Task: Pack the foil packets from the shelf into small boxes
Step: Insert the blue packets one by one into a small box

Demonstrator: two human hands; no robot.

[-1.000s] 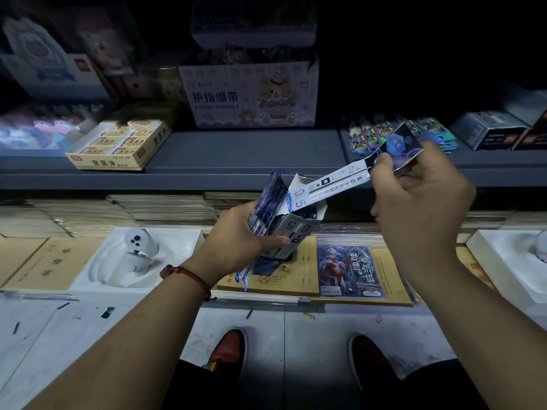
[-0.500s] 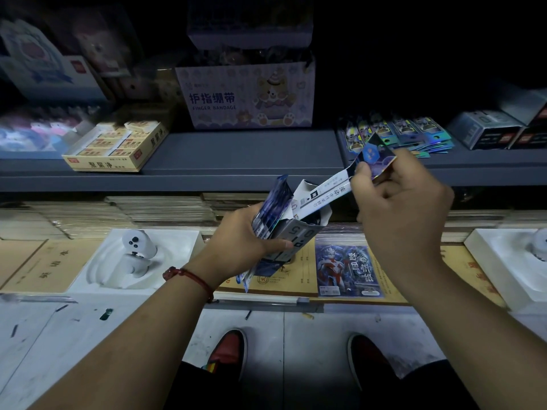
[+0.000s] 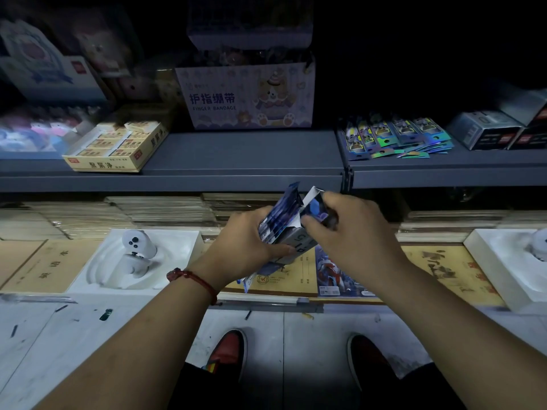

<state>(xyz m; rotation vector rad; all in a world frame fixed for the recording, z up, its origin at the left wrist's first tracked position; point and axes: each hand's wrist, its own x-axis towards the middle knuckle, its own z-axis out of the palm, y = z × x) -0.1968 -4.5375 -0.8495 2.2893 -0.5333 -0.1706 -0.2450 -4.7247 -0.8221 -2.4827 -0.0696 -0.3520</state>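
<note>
Two-handed here: grips small box (image 3: pixel 299 242) plus spare packets (image 3: pixel 281 211) in left hand (image 3: pixel 251 235), below the shelf (image 3: pixel 236 155); pinches one foil packet (image 3: pixel 318 208) with right hand (image 3: pixel 352 229) at the box's open top. Likely light, slick, creasable; best pinched at edges.

Upper level: lilac carton printed FINGER BANDAGE (image 3: pixel 245 96) at centre, open yellow display box (image 3: pixel 115 149) of small yellow packs to its left. Lower level: white moulded tray (image 3: pixel 183 261) cradling a white controller (image 3: pixel 137 245), kraft exercise books (image 3: pixel 44 267) beside it, stacked brown booklets (image 3: pixel 159 210) behind. Below: red shoes (image 3: pixel 228 350) on pale floor (image 3: pixel 88 335)
</note>
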